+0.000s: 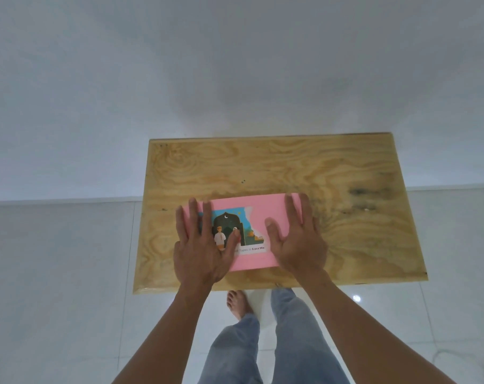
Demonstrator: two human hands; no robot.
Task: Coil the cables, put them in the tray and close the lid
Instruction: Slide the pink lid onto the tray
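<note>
A pink lid (263, 214) with a printed picture label covers the tray on the wooden table (290, 167), near the table's front edge. My left hand (200, 248) lies flat on the lid's left part, fingers spread, thumb on the label. My right hand (297, 239) lies flat on the lid's right part, fingers spread toward its far right corner. Both palms rest on the lid and neither grips it. The tray under the lid and any cables are hidden.
The table stands against a white wall (235, 79) on a pale tiled floor (55, 273). Below the table's front edge I see my jeans-clad legs (263, 342) and a bare foot (238, 303). The table's far and right parts show bare wood.
</note>
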